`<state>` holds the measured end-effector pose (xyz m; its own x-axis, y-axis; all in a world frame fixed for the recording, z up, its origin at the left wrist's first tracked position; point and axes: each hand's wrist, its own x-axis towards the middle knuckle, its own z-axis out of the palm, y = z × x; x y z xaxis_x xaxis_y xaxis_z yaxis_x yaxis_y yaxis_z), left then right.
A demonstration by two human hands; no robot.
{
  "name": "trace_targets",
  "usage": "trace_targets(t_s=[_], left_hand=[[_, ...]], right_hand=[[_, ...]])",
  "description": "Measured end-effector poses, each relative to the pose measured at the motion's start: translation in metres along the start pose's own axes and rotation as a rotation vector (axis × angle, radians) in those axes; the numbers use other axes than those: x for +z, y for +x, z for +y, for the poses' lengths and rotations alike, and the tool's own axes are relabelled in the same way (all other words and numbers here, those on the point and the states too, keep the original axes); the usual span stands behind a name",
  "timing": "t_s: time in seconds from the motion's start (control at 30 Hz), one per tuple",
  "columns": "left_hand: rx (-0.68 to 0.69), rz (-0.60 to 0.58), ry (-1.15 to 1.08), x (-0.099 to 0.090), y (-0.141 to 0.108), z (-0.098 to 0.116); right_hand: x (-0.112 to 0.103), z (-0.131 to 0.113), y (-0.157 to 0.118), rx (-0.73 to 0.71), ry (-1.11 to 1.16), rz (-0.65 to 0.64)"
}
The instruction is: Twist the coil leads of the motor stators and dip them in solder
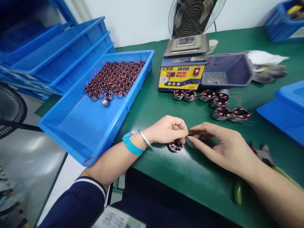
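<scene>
A small round motor stator (176, 146), with a silver ring and dark red copper coils, rests on the green table. My left hand (167, 129) is closed above it in a pinch, its fingers hiding the stator's upper edge. A short copper wire end (189, 134) shows between the two hands. On its right side, my right hand (220, 145) pinches this wire with thumb and forefinger. Cutting pliers (264, 155) with green handles lie beside and partly beneath my right wrist. Behind my hands stand several more stators (220, 112) with loose wire ends sticking out.
A blue tray (78, 126) at left holds many stators at its far end. A yellow-fronted CM 558 solder pot (181, 76) stands behind, before a fan (193, 17). Right of it are a dark bin (228, 68), gloves (269, 74) and blue bins (288, 104).
</scene>
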<state>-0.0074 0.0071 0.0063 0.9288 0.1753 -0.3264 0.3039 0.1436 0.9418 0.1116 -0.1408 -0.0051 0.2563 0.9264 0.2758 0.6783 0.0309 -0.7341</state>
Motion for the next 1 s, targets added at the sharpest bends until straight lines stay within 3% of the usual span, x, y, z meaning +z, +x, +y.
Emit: trace_targets(t_s=[0.07, 0.13, 0.27, 0.33, 0.4, 0.57, 0.63, 0.7, 0.8, 0.87, 1.0], left_hand=[[0.002, 0.003, -0.009, 0.000, 0.000, 0.001], [-0.004, 0.004, -0.016, -0.001, 0.000, 0.001], [-0.014, 0.001, -0.026, -0.001, 0.000, 0.001], [-0.007, -0.002, -0.027, -0.001, 0.000, 0.000], [0.003, -0.010, -0.017, -0.001, 0.000, -0.001], [0.031, -0.036, 0.035, -0.001, -0.002, -0.001], [0.026, -0.043, 0.040, -0.001, -0.002, 0.000], [0.015, -0.047, 0.030, -0.002, -0.001, 0.000], [-0.002, -0.042, 0.019, -0.003, 0.000, 0.000], [-0.010, -0.034, 0.018, -0.004, 0.000, 0.001], [-0.015, -0.032, 0.016, -0.004, 0.001, 0.001]], right_hand=[[-0.002, 0.003, -0.001, -0.287, -0.260, 0.090], [-0.004, 0.006, -0.002, -0.462, -0.452, 0.127], [-0.007, 0.007, -0.002, -0.598, -0.629, 0.125], [-0.008, 0.005, -0.001, -0.591, -0.609, 0.107], [-0.005, 0.002, 0.000, -0.427, -0.446, 0.075], [0.004, -0.001, 0.003, 0.401, 0.450, -0.205], [0.004, -0.001, 0.002, 0.469, 0.520, -0.226], [0.003, 0.000, 0.000, 0.279, 0.313, -0.134], [0.000, 0.000, -0.003, -0.208, -0.169, 0.058], [-0.001, 0.000, -0.003, -0.448, -0.408, 0.124], [-0.004, 0.000, -0.001, -0.610, -0.608, 0.163]])
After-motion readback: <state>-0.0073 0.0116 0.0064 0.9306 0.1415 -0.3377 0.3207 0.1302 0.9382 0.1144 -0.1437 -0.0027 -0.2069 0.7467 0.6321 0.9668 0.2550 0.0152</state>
